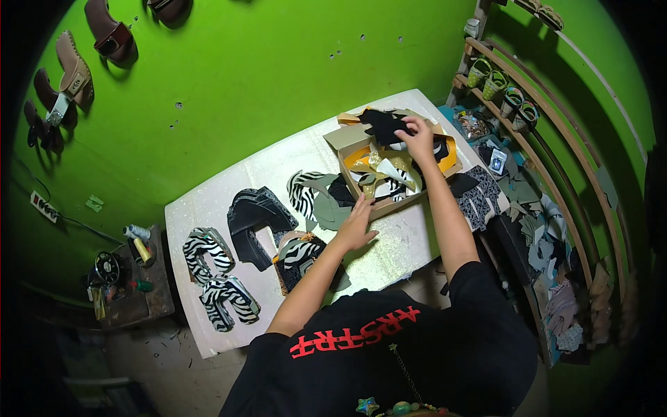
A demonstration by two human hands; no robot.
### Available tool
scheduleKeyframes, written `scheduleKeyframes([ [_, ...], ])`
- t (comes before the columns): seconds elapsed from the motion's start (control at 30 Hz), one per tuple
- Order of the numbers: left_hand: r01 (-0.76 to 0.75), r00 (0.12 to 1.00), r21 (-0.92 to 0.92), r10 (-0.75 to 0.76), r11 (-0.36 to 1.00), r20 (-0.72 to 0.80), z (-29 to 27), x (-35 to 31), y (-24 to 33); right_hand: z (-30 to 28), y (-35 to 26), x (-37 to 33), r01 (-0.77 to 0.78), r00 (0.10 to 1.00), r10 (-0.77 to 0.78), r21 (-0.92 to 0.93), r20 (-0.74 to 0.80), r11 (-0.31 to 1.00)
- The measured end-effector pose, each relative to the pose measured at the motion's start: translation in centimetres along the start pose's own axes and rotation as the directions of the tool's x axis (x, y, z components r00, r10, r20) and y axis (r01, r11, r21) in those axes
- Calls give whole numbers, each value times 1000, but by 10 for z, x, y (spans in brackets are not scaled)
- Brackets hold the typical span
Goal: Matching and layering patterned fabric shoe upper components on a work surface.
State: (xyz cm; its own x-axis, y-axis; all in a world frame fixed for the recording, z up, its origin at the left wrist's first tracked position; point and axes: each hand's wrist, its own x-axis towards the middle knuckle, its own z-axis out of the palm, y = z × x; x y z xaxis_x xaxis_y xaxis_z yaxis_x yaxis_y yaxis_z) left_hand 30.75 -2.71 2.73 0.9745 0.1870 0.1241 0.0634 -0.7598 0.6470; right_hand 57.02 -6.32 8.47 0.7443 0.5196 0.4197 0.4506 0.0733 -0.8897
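An open cardboard box [403, 203] sits on the white table, filled with cut pieces in gold, white, zebra print and orange-yellow. Over its far side, my right hand [418, 141] has its fingers closed on the edge of a black cut piece [383, 129]. My left hand [357, 225] rests with fingers apart against the box's near left corner. Just left of that corner lie a zebra-print piece [300, 193] and grey-green pieces [329, 210]. What lies under the upper pieces in the box is hidden.
Stacks of black pieces [256, 226] and zebra-print pieces [229, 300] lie on the table's [208, 187] left part. A small side table [139, 295] with thread spools stands further left. Shelves with shoes [495, 85] and heaped scraps [542, 229] line the right. Sandals [73, 76] hang on the green wall.
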Motion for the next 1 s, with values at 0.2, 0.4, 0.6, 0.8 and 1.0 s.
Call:
scheduleKeyframes([
  [0.2, 4, 1000, 2, -4, 1000, 4, 0, -1, 0, 27, 2, -29, -139, 911, 188, -156, 367, 978],
  [0.4, 4, 1000, 7, -4, 1000, 13, -1, -1, 0, 21, -12, -22, 179, 969, -149, -150, 195, 972],
  [0.6, -7, 1000, 7, 7, 1000, 13, 0, 0, 0, 8, -34, 5, 104, 974, -46, -258, 220, 961],
  [0.8, -7, 1000, 9, 7, 1000, 10, 3, -1, -4, 11, -51, 9, 63, 914, 95, -371, 394, 926],
  [1.0, -55, 998, -118, 52, 991, -28, -4, 0, -8, 14, -70, 11, 183, 882, -40, -264, 469, 947],
])
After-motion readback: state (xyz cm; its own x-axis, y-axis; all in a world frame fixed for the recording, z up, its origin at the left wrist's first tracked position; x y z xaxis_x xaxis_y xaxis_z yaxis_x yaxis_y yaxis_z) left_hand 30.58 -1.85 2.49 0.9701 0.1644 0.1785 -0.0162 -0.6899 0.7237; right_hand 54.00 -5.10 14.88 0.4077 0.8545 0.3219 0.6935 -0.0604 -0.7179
